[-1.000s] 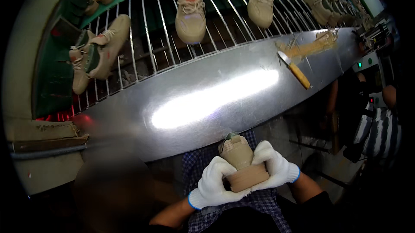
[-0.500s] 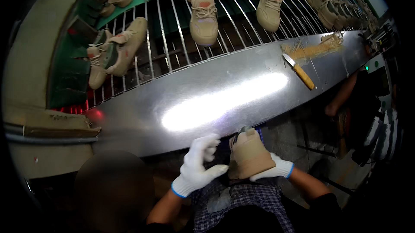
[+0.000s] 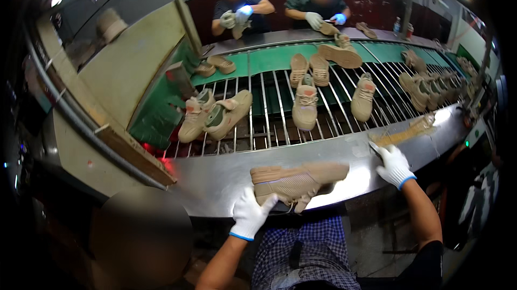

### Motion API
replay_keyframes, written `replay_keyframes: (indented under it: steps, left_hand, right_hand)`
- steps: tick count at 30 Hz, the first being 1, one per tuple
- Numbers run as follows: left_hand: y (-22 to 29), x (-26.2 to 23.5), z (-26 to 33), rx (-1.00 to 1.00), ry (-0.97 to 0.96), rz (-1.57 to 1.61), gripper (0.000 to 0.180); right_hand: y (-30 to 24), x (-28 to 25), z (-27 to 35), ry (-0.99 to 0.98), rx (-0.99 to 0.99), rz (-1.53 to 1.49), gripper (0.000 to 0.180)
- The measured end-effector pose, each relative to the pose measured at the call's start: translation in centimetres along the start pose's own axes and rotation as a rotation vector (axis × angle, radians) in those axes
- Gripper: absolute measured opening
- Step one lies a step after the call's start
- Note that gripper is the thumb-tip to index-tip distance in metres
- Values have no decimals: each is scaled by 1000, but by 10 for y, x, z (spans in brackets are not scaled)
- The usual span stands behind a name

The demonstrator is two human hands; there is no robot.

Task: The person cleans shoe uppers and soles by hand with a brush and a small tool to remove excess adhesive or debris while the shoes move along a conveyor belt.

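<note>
A beige lace-up sneaker (image 3: 296, 183) is lying sideways in the air or on the near edge of the steel table, sole upward and laces hanging down; motion blurs its toe. My left hand (image 3: 252, 214), in a white knit glove, grips it at the heel end, with the fingers partly hidden by the shoe. Farther right, my gloved right hand (image 3: 395, 167) is closed over a knife whose short blade (image 3: 375, 149) pokes out toward the left; its handle is hidden under the glove.
Beyond the steel table (image 3: 215, 174) runs a roller conveyor with several beige sneakers, such as one upright shoe (image 3: 306, 108). Yellowish tape residue (image 3: 404, 133) lies near my right hand. Two gloved co-workers handle shoes across the line. Another person's blurred head (image 3: 141, 236) is at lower left.
The sneaker has come up from my lap to the table edge and turned sole-up, held by my left hand. My right hand has left it and closed on the knife. The view has tilted upward.
</note>
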State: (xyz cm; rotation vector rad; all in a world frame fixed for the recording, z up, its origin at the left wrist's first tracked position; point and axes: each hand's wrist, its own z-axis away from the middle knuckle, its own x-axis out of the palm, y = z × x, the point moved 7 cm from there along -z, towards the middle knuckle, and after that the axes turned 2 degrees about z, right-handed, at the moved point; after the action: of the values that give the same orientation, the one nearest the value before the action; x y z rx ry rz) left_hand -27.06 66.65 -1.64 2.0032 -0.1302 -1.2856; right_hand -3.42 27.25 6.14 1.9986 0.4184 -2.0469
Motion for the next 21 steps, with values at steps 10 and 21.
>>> replay_keyframes:
  steps: [10, 21]
  left_hand:
    - [65, -21, -38, 411, 22, -90, 122]
    - [68, 10, -82, 475, -249, -153, 87]
  right_hand:
    - [-90, -24, 6, 114, -223, -324, 35]
    - [-286, -25, 38, 47, -839, -48, 24]
